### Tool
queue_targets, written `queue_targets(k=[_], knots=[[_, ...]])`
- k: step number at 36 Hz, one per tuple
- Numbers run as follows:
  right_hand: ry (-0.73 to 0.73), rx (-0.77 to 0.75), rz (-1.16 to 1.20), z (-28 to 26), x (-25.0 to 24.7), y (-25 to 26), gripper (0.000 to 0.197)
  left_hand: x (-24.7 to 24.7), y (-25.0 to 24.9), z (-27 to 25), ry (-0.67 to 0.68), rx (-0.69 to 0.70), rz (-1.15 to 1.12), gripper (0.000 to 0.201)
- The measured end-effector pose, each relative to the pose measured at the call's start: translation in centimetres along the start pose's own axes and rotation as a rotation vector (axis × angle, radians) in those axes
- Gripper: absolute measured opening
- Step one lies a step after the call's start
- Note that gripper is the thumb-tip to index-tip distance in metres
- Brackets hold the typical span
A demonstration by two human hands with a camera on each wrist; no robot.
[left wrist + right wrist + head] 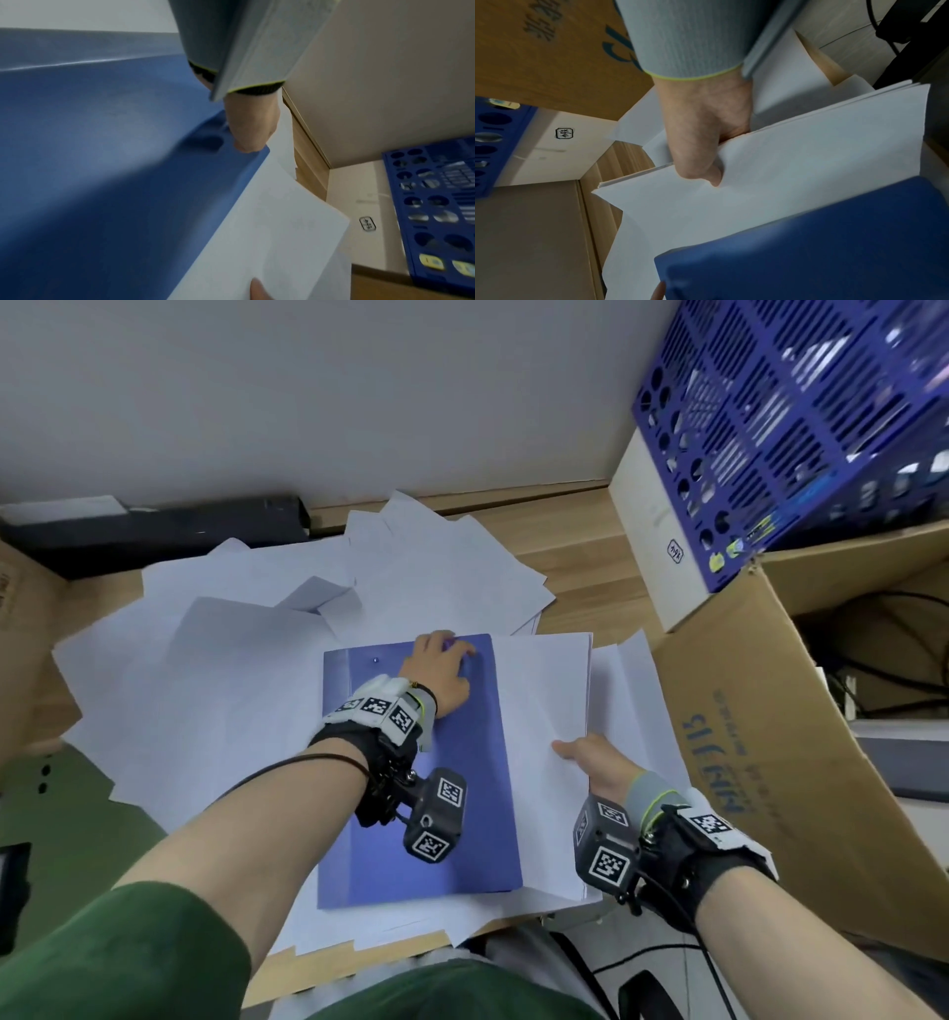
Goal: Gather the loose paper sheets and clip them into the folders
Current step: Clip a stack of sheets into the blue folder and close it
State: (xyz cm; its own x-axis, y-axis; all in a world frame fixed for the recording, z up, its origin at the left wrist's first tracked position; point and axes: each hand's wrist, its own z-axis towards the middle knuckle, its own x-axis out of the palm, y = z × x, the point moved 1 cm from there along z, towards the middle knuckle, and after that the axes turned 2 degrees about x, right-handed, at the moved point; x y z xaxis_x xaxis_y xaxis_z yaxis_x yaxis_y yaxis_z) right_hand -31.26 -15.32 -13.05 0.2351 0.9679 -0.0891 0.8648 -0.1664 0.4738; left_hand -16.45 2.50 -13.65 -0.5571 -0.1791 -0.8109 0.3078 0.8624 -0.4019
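While the blue folder [411, 793] lies flat on the wooden desk [585, 567], on top of scattered white sheets, the person's left hand [441, 672] rests on its upper part near the far edge. Its fingers curl down onto the cover; in the left wrist view the fingertips [248, 147] press at the folder's corner, where the blue surface dips around them. Whether they pinch the edge or only press on it cannot be told.

The right hand [598, 762] grips a stack of paper sheets [544, 711] by its near right edge, thumb on top and the other fingers hidden beneath. In the right wrist view the thumb lies across the top sheet and the stack's layered edge shows beside the hand. This stack lies just to the right of the folder, its left edge touching or slipped under the blue cover.

More loose sheets [246, 629] spread over the desk to the left and behind, overlapping at many angles, one with a folded corner. At the right stands an open cardboard box [760, 762] with blue print, and above it a blue perforated plastic crate [801, 423] rests on a white box [652, 541]. A green sleeve [133, 958] covers the left upper arm.
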Motion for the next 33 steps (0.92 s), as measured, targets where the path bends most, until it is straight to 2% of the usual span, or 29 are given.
queue_targets(k=[5, 9, 13, 18, 20, 24, 26, 29, 33], knots=[[-0.019, 0.026, -0.037, -0.2, -0.3, -0.5, 0.032, -0.3, 1.1, 1.0, 0.066, -0.062, -0.043, 0.067], [-0.029, 0.041, -0.079, -0.4, -0.3, -0.3, 0.032, -0.4, 0.9, 1.3, 0.099, -0.087, -0.181, 0.061], [-0.03, 0.067, -0.102, 0.1, -0.4, -0.1, 0.032, -1.0, 0.5, 1.6, 0.08, -0.099, -0.226, 0.05], [-0.063, 0.087, -0.092, 0.7, -0.2, 0.4, 0.031, -2.8, -0.2, 1.7, 0.026, -0.184, -0.247, 0.079], [-0.084, 0.095, -0.072, 0.9, 0.0, 0.6, 0.03, -3.5, -0.1, 1.4, 0.014, -0.196, -0.232, 0.083], [-0.2, 0.028, -0.048, 0.8, 0.5, 1.5, 0.018, -4.7, 0.2, 1.1, 0.001, -0.209, -0.266, 0.069], [-0.288, -0.024, -0.038, 0.8, 0.8, 1.7, 0.024, -5.3, 0.1, 0.8, -0.03, -0.182, -0.289, 0.056], [-0.395, -0.076, 0.048, 1.6, 0.9, 1.6, 0.047, -6.4, 0.1, 0.1, -0.049, -0.139, -0.321, 0.042], [-0.511, -0.187, 0.134, -1.1, 1.8, 3.5, 0.049, -7.9, 1.3, -1.4, -0.103, -0.105, -0.465, 0.034]])
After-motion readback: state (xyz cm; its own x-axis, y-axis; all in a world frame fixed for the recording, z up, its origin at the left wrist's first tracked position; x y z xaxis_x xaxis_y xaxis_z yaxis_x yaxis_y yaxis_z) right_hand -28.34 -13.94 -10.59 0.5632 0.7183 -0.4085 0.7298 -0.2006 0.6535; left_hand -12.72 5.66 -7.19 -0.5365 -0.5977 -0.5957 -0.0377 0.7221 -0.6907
